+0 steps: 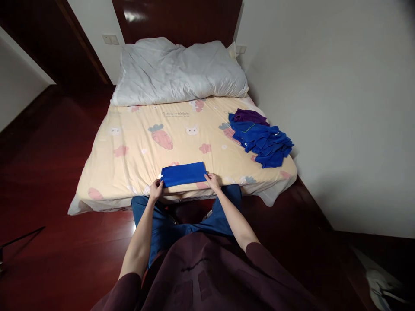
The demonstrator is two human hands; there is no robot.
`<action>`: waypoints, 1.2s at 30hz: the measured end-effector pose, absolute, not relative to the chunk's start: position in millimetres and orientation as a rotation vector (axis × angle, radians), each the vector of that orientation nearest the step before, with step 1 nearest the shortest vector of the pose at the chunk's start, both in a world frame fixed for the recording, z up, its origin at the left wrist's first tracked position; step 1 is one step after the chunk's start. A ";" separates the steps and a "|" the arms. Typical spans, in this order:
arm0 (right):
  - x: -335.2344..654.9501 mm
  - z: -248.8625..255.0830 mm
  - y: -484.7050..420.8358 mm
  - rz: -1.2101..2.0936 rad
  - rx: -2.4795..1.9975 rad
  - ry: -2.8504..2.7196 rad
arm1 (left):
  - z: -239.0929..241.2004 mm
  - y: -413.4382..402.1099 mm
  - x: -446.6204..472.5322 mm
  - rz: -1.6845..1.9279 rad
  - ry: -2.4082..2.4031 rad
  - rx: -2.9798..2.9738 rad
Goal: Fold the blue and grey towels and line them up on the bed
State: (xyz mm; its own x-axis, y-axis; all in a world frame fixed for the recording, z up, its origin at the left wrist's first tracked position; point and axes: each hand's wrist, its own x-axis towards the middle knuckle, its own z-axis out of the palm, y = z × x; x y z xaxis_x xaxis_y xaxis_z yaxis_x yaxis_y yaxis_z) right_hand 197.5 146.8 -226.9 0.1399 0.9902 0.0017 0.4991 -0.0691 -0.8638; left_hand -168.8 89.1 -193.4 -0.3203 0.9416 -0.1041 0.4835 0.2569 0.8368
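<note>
A blue cloth (183, 173), folded into a flat rectangle, lies at the near edge of the bed. My left hand (156, 190) pinches its near left corner, close to a small white tag. At the near right corner, my right hand (212, 182) grips the cloth between thumb and fingers. To the right on the bed is a loose heap of blue cloths (264, 140), with a purple cloth (249, 116) at its far end.
The bed (129, 147) has a cream sheet printed with carrots and rabbits. A white quilt (181, 71) is bunched against the dark headboard (181, 21). A white wall (340, 108) stands close on the right. Dark red floor (48, 172) surrounds the bed.
</note>
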 end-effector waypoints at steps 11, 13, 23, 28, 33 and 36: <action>198.3 -212.0 146.3 0.806 -1.726 -1.443 | -187.1 87.2 -165.0 0.914 2.010 1.273; 200.8 -203.8 142.2 0.753 -1.721 -1.464 | -183.1 83.3 -166.2 0.919 2.016 1.363; 201.1 -168.9 109.6 0.391 -1.271 -2.194 | -165.4 66.2 -149.8 0.631 1.727 2.298; 194.9 -181.0 118.0 0.364 -1.330 -2.419 | -179.7 70.0 -141.1 0.406 1.773 2.360; 188.1 -184.2 133.7 0.331 -1.450 -2.446 | -185.2 78.8 -138.4 0.334 1.905 2.298; 185.2 -183.8 141.3 0.321 -1.507 -2.437 | -183.8 86.0 -140.0 0.329 1.919 2.298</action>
